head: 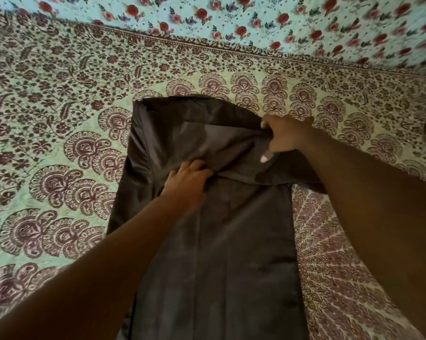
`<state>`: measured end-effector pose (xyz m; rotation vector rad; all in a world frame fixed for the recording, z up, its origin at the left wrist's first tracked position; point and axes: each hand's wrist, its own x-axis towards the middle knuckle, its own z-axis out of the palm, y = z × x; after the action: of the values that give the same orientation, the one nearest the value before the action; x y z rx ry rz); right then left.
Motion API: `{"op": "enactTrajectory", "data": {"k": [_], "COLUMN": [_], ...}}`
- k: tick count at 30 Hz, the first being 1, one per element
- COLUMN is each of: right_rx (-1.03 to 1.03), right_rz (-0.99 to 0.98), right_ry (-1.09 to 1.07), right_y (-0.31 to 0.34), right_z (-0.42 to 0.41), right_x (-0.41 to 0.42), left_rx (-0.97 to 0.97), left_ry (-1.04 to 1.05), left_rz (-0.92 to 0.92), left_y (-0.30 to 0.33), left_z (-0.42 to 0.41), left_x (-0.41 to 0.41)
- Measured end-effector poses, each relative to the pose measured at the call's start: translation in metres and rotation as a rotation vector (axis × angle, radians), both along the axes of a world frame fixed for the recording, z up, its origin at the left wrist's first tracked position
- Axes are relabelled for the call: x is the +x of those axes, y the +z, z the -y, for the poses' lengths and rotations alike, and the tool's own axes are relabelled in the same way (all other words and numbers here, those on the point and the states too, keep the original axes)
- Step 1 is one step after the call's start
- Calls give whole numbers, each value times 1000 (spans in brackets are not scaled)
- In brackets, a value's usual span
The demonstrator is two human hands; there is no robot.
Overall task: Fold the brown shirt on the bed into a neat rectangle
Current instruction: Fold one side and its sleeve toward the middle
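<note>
The brown shirt (219, 241) lies lengthwise on the bed as a long narrow strip, running from the middle of the view down to the bottom edge. Its far end is doubled over into a flap across the strip. My left hand (186, 185) grips a bunched fold of the cloth at the flap's near left edge. My right hand (284, 136) pinches the right side of the flap, fingers curled into the fabric, and my right forearm hides the shirt's right edge there.
The bed is covered by a pale green bedspread (59, 119) printed with maroon paisley and flowers. A light blue sheet with red roses (256, 18) lies beyond it at the top. Bedspread shows on both sides of the shirt.
</note>
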<state>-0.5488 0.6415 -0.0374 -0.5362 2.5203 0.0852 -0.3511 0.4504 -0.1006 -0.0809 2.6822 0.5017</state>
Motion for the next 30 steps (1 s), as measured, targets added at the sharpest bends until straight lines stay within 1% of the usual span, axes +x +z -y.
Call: {"op": "enactTrajectory", "data": {"k": [2, 3, 7, 11, 13, 14, 15, 18, 19, 21, 24, 27, 29, 30], "right_rx": [114, 113, -88, -303, -388, -385, -329, -68, 4, 58, 33, -57, -114, -146], "right_rz": [38, 42, -15, -230, -243, -221, -174, 13, 49, 66, 5, -45, -82, -104], "right_ry": [-4, -22, -99, -48, -67, -84, -83, 41, 68, 56, 1, -84, -94, -80], "right_y": [-2, -5, -14, -8, -9, -7, -5, -2, -2, -6, -22, -27, -24, -22], "right_z": [-9, -14, -36, -50, -59, -61, -62, -65, -66, -73, -89, -109, -119, -123], "right_x": [-10, -14, -25, -36, -44, -46, -47, -47, -46, -46, -47, -42, -32, -26], "left_rx": [4, 2, 24, 15, -3, -13, -22, -24, -22, -37, -73, -129, -159, -140], "left_ry": [28, 43, 124, 174, 174, 177, 180, 199, 204, 197, 164, 128, 115, 122], "left_rz": [-30, -41, -71, -106, -126, -135, -144, -178, -193, -201, -162, -106, -83, -81], "left_y": [-3, -6, -16, -20, -23, -24, -26, -31, -33, -37, -38, -33, -31, -28], "left_z": [-7, -10, -18, -22, -23, -24, -24, -26, -27, -27, -28, -33, -33, -33], "left_x": [-3, -4, -10, -13, -14, -14, -14, -12, -11, -11, -12, -14, -18, -21]}}
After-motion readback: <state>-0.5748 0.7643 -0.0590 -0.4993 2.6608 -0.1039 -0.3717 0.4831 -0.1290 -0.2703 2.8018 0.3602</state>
